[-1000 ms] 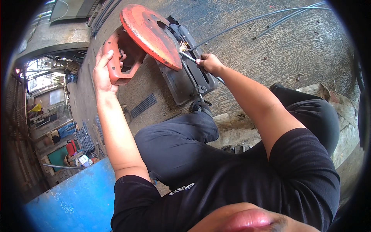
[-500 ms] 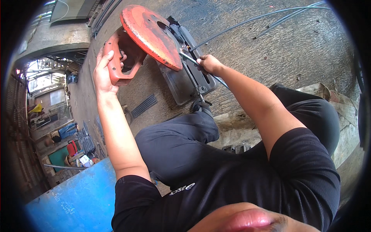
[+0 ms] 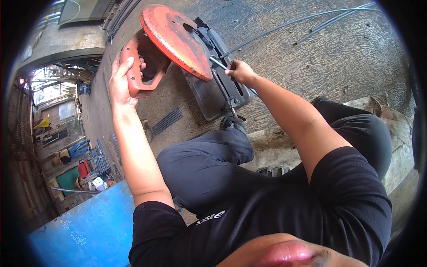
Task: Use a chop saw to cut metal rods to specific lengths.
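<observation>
Nearest, a black T-shirt [image 3: 275, 209] and dark trousers [image 3: 200, 173] fill the lower part of the view, the legs bent and spread. To the left of the shirt sits a blue panel [image 3: 93, 222] with pale handwriting.

Beyond the trousers, a dark shoe [image 3: 234, 123] is right at the near end of a cut-off saw's grey base [image 3: 198, 98]; whether they touch, I cannot tell. A clamp screw [image 3: 224, 91] runs along the base.

Farther up, the right hand [image 3: 241, 72] is closed around a thin metal rod [image 3: 216, 62], thumb along it. The rod slants over the base, one end close by the lower edge of the saw's round orange guard [image 3: 173, 40], the other emerging near the wrist. The left hand [image 3: 122, 80] is wrapped around the saw's orange loop handle [image 3: 133, 66], fingertips showing inside the loop.

On the stained floor [image 3: 284, 66], short dark bars [image 3: 167, 121] lie bundled left of the base. Past the right hand, long thin bars [image 3: 275, 34] stretch toward the upper right. Well away at far left are a blue cloth [image 3: 79, 150] and a yellow one [image 3: 43, 123].
</observation>
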Demonstrator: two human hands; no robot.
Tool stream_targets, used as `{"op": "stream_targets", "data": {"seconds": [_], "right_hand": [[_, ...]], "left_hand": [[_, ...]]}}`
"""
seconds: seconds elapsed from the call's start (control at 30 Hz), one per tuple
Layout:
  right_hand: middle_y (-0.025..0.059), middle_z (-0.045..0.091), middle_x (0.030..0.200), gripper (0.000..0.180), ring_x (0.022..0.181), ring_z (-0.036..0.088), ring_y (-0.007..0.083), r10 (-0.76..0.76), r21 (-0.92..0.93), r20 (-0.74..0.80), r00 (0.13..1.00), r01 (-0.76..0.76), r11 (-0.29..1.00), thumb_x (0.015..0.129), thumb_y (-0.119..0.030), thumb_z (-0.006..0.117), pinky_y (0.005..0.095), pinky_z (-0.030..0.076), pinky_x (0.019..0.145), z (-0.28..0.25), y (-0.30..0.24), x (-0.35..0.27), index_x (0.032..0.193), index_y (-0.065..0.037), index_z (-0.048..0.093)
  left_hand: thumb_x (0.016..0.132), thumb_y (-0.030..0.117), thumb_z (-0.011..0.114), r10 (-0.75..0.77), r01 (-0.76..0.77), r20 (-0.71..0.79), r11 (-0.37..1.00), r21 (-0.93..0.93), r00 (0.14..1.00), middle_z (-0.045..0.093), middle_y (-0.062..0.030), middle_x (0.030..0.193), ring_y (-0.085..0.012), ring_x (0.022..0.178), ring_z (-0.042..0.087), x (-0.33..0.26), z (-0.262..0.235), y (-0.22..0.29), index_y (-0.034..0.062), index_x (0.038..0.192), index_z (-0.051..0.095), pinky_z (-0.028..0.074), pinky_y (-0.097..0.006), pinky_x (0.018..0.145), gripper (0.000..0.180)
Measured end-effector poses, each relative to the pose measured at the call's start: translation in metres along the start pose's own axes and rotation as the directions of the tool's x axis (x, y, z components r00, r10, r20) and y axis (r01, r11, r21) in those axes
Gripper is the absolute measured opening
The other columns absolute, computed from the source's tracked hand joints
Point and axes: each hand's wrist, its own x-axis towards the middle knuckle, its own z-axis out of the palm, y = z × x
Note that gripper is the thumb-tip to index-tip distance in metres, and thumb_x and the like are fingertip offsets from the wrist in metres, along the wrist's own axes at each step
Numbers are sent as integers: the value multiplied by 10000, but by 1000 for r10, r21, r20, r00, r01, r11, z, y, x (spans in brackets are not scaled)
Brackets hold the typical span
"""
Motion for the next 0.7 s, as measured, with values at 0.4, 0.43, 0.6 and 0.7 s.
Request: {"op": "stream_targets", "data": {"seconds": [0.4,0.43,0.6,0.7], "right_hand": [[24,592,684,220,574,538,100,-26,-1,-10,1000,26,1000,800,-162,769,276,438,521,-3,-3,-1,889,-43,607],[24,592,684,220,574,538,100,-26,-1,-10,1000,26,1000,800,-162,769,276,438,521,-4,-3,-1,889,-43,607],[8,567,673,179,575,541,101,-2,81,39,999,-1,997,841,-135,731,265,442,513,-3,-6,-8,863,-29,588],[14,573,676,175,573,547,105,23,73,54,998,-27,997,861,-152,709,267,445,513,-3,-10,-11,836,-37,579]], "left_hand": [[856,167,624,-45,45,14,999,-13,999,610,-147,1027,-232,875,638,3,-6,-3,10,1344,446,498,-268,675,543],[856,165,624,-48,49,9,999,-13,999,609,-146,1026,-232,874,638,3,-5,-3,9,1345,445,499,-269,676,544],[856,164,621,-46,46,2,999,-21,999,608,-141,1016,-229,860,637,1,-2,-2,9,1344,449,498,-265,669,540],[856,162,619,-46,46,-4,999,-20,999,607,-141,1011,-229,853,638,1,-3,-1,10,1344,449,497,-263,665,539]]}}
